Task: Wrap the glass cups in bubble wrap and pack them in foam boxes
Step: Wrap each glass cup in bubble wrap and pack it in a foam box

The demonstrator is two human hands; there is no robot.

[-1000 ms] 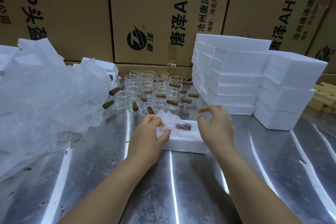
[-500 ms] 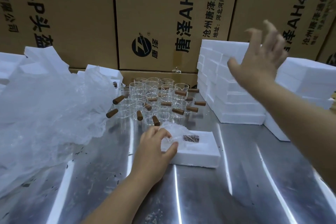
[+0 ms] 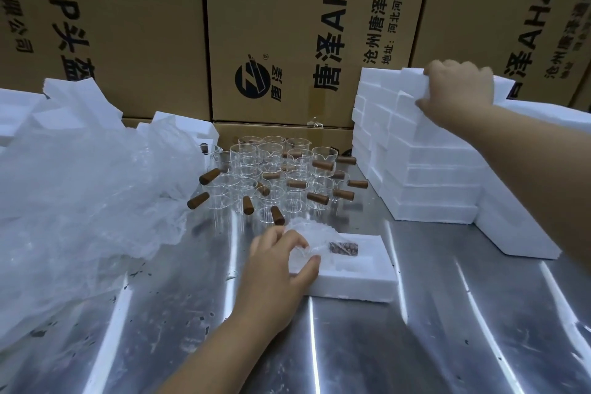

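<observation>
Looking down through the head camera, I see a shiny metal counter (image 3: 415, 329) with packing work spread across it. Near the middle, the left hand (image 3: 278, 269) rests on a wrapped cup (image 3: 315, 238), a clear crinkled bundle with a brown handle (image 3: 343, 248) showing through it. Its fingers (image 3: 287, 238) curl over the bundle and its thumb lies along the front rim of the open foam box (image 3: 361, 281) in which the bundle sits. That box lies flat on the counter, just in front of a tight cluster of bare glass cups (image 3: 275, 176), each with a short brown handle sticking out sideways. To the left of them, a large loose heap of bubble wrap (image 3: 80, 201) spills over the counter, with white foam pieces (image 3: 73, 96) behind it. At upper right, the right hand (image 3: 459, 91) reaches out to a tall stack of foam boxes (image 3: 431, 176) and grips the top foam box (image 3: 393, 80), fingers hooked over its upper edge and thumb pressed against its front face. A lower stack (image 3: 518, 217) stands just beside the tall one, to its right. Brown cardboard cartons (image 3: 287, 25) printed with black lettering form a wall behind everything.
</observation>
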